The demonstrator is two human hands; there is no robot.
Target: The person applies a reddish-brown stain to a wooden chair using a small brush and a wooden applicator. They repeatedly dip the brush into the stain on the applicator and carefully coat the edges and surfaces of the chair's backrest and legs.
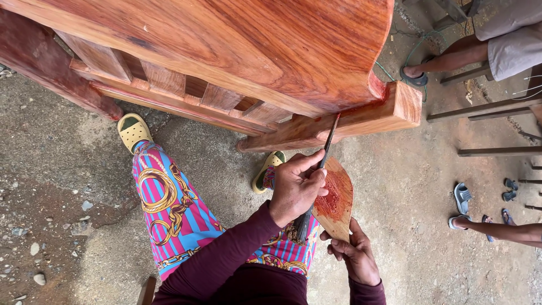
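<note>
Left hand (296, 189) fingers pinch a thin metal spatula (320, 166), tip touching the reddish wooden furniture rail (361, 118). Right hand (355, 254) fingers grip a wooden palette board (337, 200) smeared with red filler, just below

Packages: none are seen in the head view.
Labels: none are seen on any surface in view.
Signs: none are seen.
Screens: none are seen.
</note>
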